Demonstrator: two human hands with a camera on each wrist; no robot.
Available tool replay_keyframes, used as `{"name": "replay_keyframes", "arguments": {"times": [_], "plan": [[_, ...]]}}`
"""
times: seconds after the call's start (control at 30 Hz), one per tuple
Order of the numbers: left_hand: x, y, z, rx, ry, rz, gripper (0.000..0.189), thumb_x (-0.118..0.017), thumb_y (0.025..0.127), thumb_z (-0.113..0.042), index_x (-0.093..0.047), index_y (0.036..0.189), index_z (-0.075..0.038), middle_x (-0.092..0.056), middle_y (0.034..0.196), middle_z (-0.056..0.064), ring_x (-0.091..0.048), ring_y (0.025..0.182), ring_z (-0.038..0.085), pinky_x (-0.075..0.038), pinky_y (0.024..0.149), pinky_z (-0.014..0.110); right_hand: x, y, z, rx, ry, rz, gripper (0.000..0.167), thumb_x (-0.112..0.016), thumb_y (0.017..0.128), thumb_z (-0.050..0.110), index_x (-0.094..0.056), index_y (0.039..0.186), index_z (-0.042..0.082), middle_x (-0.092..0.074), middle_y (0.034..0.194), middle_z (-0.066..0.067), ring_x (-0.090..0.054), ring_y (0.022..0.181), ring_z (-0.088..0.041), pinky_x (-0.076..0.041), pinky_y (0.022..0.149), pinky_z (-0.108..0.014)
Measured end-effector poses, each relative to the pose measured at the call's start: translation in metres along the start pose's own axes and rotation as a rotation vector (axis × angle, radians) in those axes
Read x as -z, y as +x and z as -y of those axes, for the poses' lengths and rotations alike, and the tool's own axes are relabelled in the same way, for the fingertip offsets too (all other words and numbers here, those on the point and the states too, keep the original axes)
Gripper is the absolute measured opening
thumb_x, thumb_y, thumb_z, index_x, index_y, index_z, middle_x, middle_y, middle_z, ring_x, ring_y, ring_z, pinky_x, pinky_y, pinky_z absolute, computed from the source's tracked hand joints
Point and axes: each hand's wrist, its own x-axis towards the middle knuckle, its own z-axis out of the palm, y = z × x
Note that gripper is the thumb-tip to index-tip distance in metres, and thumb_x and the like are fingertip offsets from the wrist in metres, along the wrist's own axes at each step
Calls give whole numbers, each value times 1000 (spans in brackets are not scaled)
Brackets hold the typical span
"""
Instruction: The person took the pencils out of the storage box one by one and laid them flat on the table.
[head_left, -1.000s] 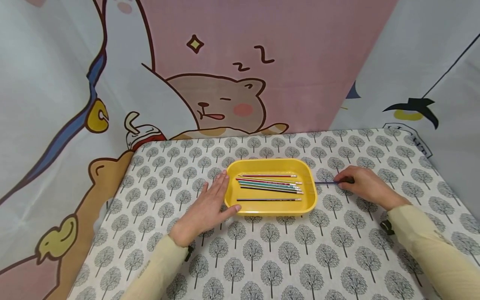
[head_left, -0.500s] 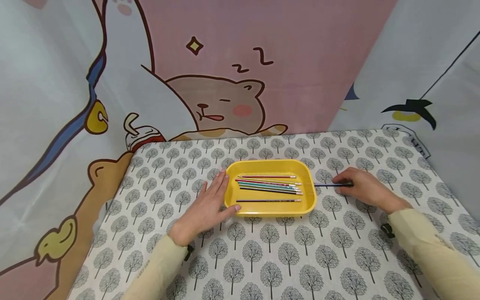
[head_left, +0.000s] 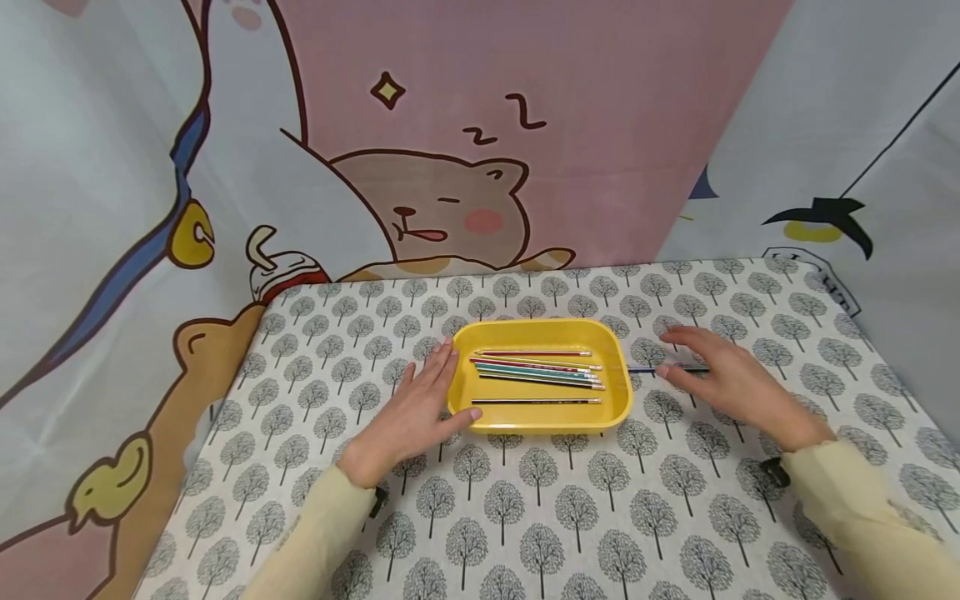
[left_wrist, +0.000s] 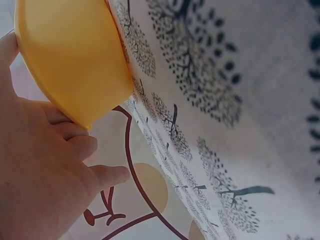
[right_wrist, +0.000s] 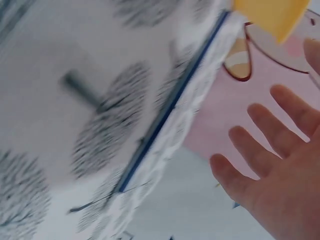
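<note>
A yellow plastic tray (head_left: 525, 418) sits on the tree-print cloth. Several pencils (head_left: 534, 373) lie bunched in its middle, with a red pencil (head_left: 534, 352) behind them and a black pencil (head_left: 536, 402) nearer the front. My left hand (head_left: 408, 421) rests at the tray's left end, fingers along the outer wall and thumb at the near corner of the rim. Spread fingers and a raised palm mark my right hand (head_left: 727, 387), holding nothing. Close to it, a thin blue, pencil-like stick (right_wrist: 172, 105) lies on the cloth, pointing at the tray's right end; the hand partly hides it in the head view.
The cloth-covered table (head_left: 540, 517) extends around the tray on every side. A cartoon-printed curtain (head_left: 600, 125) hangs behind the table's far edge and along both sides.
My right hand has let go of the blue stick, spread its fingers and lifted slightly from it. The stick stays on the cloth. My left hand and the tray keep their places.
</note>
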Motion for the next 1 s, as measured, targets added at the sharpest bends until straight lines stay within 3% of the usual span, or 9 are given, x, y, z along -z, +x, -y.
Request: {"name": "replay_keyframes", "arguments": {"times": [0.2,0.47,0.7,1.0], "plan": [[0,0,0,-2,3,6,98,-39,101,-72,-7,164,-5,12,171,5,4,158,22,-10,126,58,2,-4,31,38,88,-75,64,-71,99,38,-52,151,7,-41,161,-18,-38,143,-51,-33,108,-75],[-1,-1,1,-15,8,-7,96,-40,102,-70,-9,164,-3,12,171,6,1,159,26,-11,126,58,-10,-1,68,120,162,-120,61,-73,98,32,-52,151,11,-49,157,-13,-42,144,-42,-34,112,-71],[-3,-1,1,-26,-1,-24,96,-42,102,-68,-10,164,-2,10,172,6,-5,159,30,-12,126,59,-30,12,93,175,207,-70,60,-73,98,36,-54,150,13,-50,155,-14,-43,143,-43,-31,114,-70],[-5,-1,3,-33,10,-27,97,-36,102,-72,-9,163,-2,9,171,7,-4,159,28,-14,125,59,-61,30,114,255,228,0,60,-75,96,38,-57,146,13,-56,149,-8,-51,137,-33,-42,113,-58]]}}
